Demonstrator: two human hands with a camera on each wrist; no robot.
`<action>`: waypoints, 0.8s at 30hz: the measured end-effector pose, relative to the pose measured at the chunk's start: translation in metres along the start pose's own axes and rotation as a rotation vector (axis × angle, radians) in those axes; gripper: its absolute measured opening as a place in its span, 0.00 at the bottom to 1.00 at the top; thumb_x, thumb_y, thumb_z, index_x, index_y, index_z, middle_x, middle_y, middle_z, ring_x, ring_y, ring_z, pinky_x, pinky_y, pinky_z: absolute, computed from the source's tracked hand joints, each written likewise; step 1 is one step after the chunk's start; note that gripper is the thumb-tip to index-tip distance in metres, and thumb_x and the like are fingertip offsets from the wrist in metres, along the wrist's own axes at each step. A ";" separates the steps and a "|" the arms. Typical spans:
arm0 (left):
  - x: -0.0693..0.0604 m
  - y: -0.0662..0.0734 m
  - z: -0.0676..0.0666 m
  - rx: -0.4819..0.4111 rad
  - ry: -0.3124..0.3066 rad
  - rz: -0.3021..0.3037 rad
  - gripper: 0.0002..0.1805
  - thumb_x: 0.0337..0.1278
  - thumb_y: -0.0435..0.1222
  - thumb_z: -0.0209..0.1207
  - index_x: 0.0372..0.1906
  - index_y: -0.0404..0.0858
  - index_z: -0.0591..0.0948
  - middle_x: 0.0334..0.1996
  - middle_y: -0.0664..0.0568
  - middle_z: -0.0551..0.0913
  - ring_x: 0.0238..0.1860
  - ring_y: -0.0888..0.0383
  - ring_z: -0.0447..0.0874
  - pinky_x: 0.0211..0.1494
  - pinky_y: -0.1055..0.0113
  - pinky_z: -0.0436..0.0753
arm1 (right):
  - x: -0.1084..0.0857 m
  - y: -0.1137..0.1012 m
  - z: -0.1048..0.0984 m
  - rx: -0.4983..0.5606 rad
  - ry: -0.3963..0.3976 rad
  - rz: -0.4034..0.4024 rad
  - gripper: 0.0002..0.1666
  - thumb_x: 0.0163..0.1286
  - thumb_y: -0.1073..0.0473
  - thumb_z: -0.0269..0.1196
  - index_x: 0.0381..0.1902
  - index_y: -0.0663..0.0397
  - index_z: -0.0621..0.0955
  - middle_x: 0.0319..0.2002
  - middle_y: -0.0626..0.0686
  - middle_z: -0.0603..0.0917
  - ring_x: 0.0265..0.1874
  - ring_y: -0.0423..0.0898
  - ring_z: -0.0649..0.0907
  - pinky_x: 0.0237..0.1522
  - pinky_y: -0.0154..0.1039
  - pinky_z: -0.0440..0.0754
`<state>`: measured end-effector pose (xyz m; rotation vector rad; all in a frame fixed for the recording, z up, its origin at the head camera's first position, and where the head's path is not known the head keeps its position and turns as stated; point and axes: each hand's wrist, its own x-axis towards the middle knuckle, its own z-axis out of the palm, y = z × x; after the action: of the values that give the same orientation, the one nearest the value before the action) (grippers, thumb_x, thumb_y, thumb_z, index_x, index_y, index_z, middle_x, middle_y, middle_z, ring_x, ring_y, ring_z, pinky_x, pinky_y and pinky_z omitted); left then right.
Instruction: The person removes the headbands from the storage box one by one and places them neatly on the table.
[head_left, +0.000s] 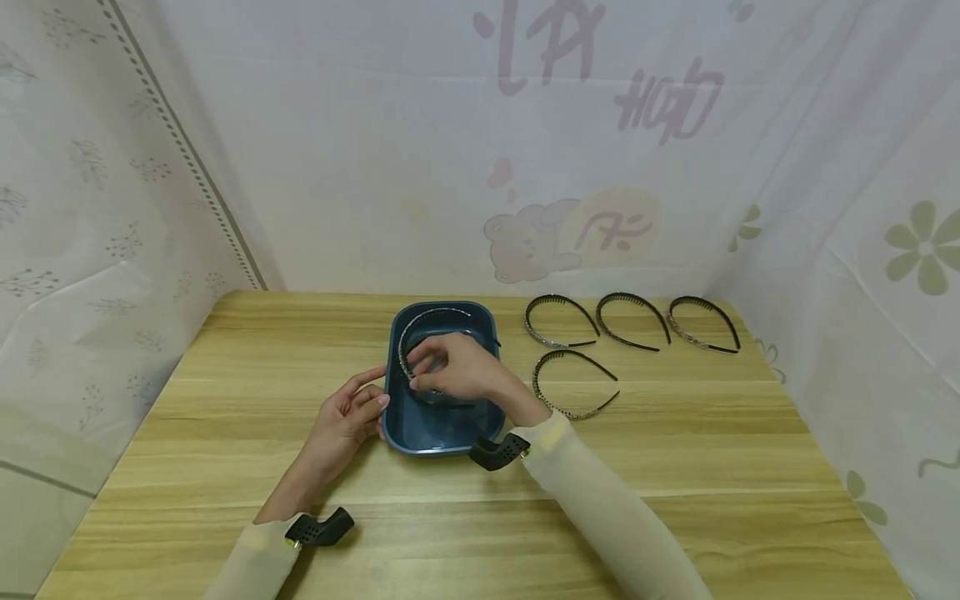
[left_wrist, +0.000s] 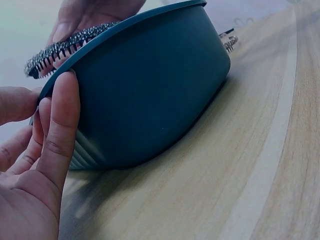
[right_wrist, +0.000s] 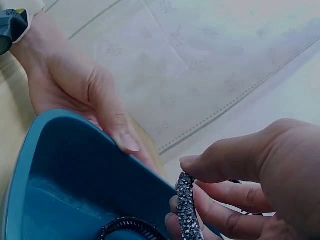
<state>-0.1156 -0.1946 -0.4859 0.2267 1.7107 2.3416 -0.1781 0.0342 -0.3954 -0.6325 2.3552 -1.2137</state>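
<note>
Plainly, the person's right-hand grip (head_left: 459,367) was closed in a pinch, its thumb and fingers pressed together on a glittering headband (right_wrist: 186,212) held over the blue tub (head_left: 427,429). Inside the tub lay a second, dark-toothed headband (right_wrist: 131,221). Thumb and fingers apart, the left-hand grip (head_left: 347,421) touched the tub's rim and outer wall. Four more headbands (head_left: 630,295) lay on the tabletop (head_left: 675,467), right of the tub.
</note>
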 end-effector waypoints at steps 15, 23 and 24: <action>0.000 -0.001 0.000 0.007 -0.004 0.004 0.28 0.75 0.29 0.55 0.75 0.32 0.63 0.39 0.57 0.82 0.31 0.65 0.81 0.33 0.71 0.86 | -0.020 0.007 -0.013 -0.024 0.063 -0.034 0.19 0.69 0.56 0.70 0.57 0.49 0.83 0.44 0.47 0.88 0.38 0.41 0.86 0.39 0.33 0.84; -0.001 -0.001 0.000 0.000 -0.006 0.008 0.29 0.75 0.29 0.56 0.75 0.33 0.63 0.39 0.57 0.82 0.30 0.65 0.82 0.33 0.71 0.87 | -0.030 0.014 -0.022 0.044 0.085 -0.047 0.21 0.70 0.58 0.69 0.59 0.53 0.82 0.46 0.53 0.87 0.37 0.42 0.86 0.37 0.34 0.84; -0.001 -0.001 0.000 0.001 -0.003 0.007 0.29 0.74 0.29 0.56 0.74 0.33 0.63 0.39 0.57 0.82 0.30 0.65 0.82 0.33 0.71 0.87 | -0.031 0.015 -0.023 0.052 0.088 -0.047 0.21 0.70 0.58 0.69 0.59 0.53 0.82 0.46 0.53 0.87 0.37 0.42 0.86 0.37 0.33 0.84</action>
<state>-0.1147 -0.1946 -0.4869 0.2362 1.7122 2.3448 -0.1686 0.0744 -0.3902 -0.6326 2.3839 -1.3443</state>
